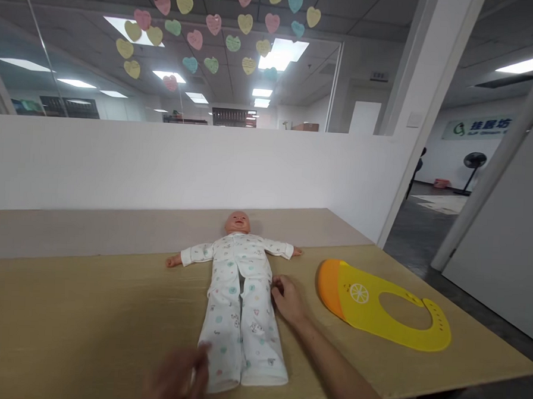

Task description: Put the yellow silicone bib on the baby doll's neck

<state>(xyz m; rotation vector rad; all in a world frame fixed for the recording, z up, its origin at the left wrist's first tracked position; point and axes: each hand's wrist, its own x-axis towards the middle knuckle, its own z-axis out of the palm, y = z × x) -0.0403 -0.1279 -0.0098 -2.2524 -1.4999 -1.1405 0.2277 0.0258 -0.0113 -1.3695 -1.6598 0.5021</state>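
Note:
A baby doll (pixel 238 222) lies face up on the table, head away from me and arms spread out. It wears a white printed pyjama top (pixel 239 254) and matching pyjama trousers (pixel 259 330), whose legs point toward me. My right hand (pixel 288 299) rests beside the doll's right-hand hip in the picture, fingers curled and touching the cloth's edge; whether they pinch it is hidden. My left hand (pixel 181 371), smeared by motion, is near the lower end of the left trouser leg. Its grip cannot be made out.
A yellow silicone bib (pixel 377 297) with an orange pocket lies on the table (pixel 86 309) to the right. Behind the table stands a white low wall (pixel 161 164) with glass above. A doorway opens at the right, with a standing fan (pixel 474 161) beyond.

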